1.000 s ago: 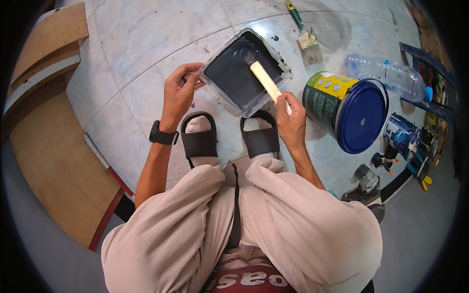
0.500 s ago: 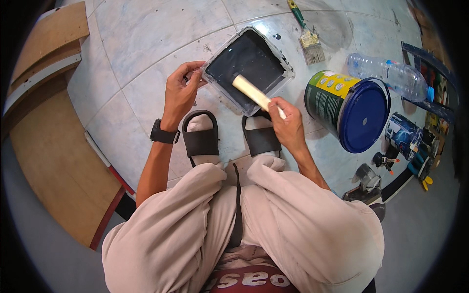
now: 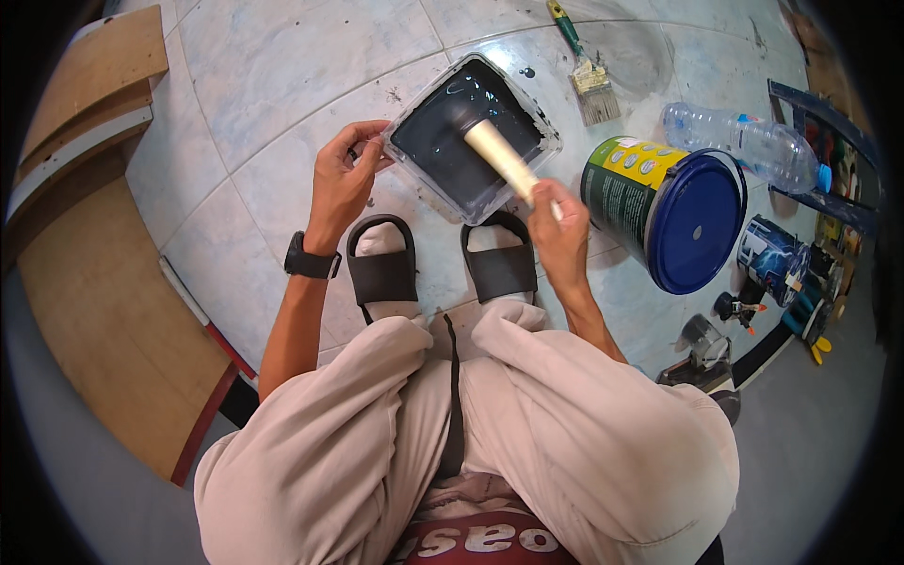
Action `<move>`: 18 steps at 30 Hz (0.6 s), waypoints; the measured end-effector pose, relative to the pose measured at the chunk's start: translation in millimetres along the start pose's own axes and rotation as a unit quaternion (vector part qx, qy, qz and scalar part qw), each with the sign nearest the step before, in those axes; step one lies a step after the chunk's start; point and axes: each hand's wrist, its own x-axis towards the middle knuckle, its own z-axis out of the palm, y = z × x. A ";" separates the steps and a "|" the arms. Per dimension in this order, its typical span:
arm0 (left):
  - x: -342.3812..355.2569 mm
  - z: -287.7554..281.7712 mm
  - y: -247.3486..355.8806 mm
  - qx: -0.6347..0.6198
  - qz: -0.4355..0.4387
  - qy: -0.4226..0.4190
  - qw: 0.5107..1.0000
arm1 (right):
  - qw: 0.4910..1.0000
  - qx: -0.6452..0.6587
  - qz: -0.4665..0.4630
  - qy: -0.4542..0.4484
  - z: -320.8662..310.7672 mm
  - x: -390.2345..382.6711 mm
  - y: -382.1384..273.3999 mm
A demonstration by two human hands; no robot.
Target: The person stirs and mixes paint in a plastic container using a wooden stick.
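Note:
A square clear plastic tub (image 3: pixel 549 139) with a paint-smeared rim sits on the tiled floor in front of my feet. Dark grey liquid paint (image 3: pixel 428 137) fills much of it. My left hand (image 3: pixel 341 184) pinches the tub's left corner between thumb and fingers. In my right hand (image 3: pixel 560 235) is a pale wooden stick (image 3: pixel 499 155), held near its upper end and slanting down into the paint. Its lower end is dark and partly hidden by the paint, blurred by motion.
Right of the tub lies a paint bucket (image 3: pixel 621 184) with a blue lid (image 3: pixel 699 226). A green-handled paintbrush (image 3: pixel 593 89) and a plastic bottle (image 3: pixel 739 146) lie beyond. Farther right are a blue can (image 3: pixel 774 256) and a spray gun (image 3: pixel 706 348). Wooden boards (image 3: pixel 104 311) stand at left.
The stick's lower end has swept to the right and slightly up through the paint, and its handle stands steeper. Ripples have appeared on the paint. My left hand keeps its hold on the tub.

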 end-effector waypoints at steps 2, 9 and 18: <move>0.8 2.9 0.8 -0.005 0.003 -0.003 1.000 | 0.995 -0.075 -0.042 0.059 -5.4 2.7 -8.2; 1.3 2.4 1.6 -0.002 0.001 -0.007 1.000 | 0.999 -0.029 0.010 0.020 -1.4 -1.6 -3.4; -0.3 0.4 2.2 -0.012 0.002 -0.005 1.000 | 1.000 0.013 0.010 -0.006 4.8 -2.1 0.6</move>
